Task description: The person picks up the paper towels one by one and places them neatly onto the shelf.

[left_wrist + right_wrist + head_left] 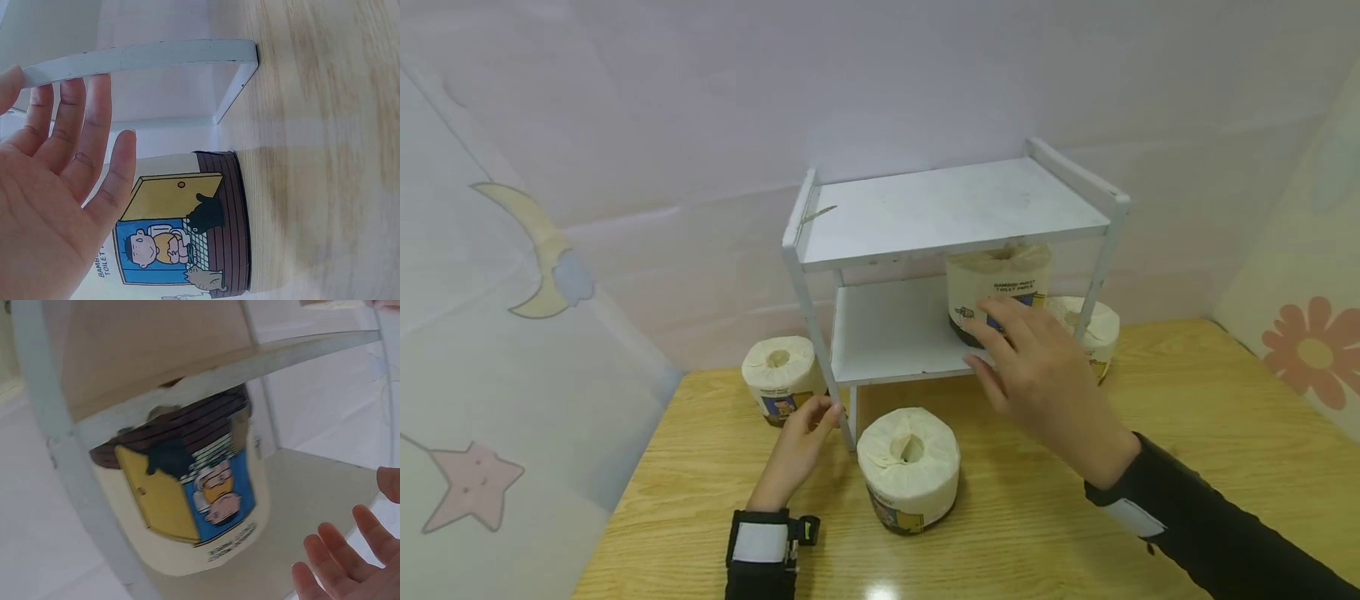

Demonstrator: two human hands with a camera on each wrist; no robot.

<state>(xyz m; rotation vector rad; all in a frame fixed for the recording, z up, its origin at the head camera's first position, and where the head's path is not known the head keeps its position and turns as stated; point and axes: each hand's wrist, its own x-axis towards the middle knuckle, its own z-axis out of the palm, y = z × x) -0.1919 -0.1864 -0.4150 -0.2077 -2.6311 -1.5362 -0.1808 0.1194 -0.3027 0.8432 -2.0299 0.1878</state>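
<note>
On lower shelf [891, 329], roll [988, 273] near right edge, room leftward, right fingers [334, 545] clear

In the head view, part of the shelved paper roll [992, 287] out of sight behind the right hand [1037, 371]

Your left arm [762, 577]: rises from bottom edge, left of centre, black-cuffed at wrist. Left grip [801, 440]: bare, palm turned inward, thumb and fingertips set opposite each other in pinch; little finger [119, 178] sits apart from other fingers, nearly straight. Your right arm [1217, 529]: black-sleeved, stretches diagonally from lower right corner, reaching farther up than left. Right grip [1037, 367]: bare, back of it facing up, holding nothing; fingers spread, gently bent, thumb well apart.
</note>
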